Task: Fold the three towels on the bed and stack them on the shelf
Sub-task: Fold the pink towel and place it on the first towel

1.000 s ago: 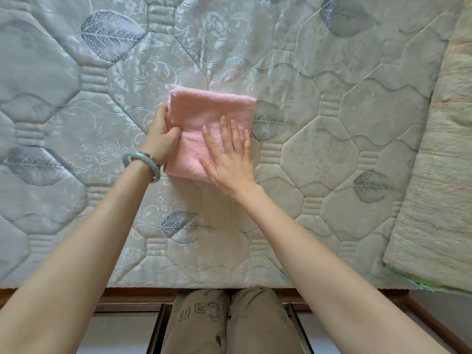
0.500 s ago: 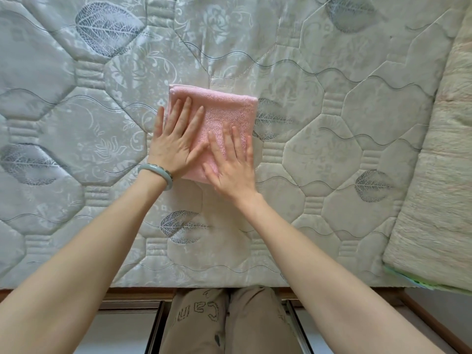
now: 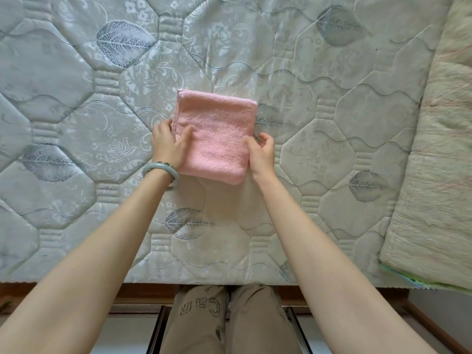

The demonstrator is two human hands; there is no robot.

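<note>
Pinching the folded pink towel (image 3: 217, 141) on the mattress (image 3: 332, 154), the left hand (image 3: 167, 146) holds its left edge; the right hand (image 3: 260, 155) has its fingers (image 3: 267, 138) curled round the right edge.

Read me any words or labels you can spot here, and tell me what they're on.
"Cam": stitched outline letters on the left leg of the trousers, upside down in this view. The reading is uncertain, and more letters may be hidden.
No other text: the pink towel, the mattress, the bracelet and the blanket show no writing.
</note>
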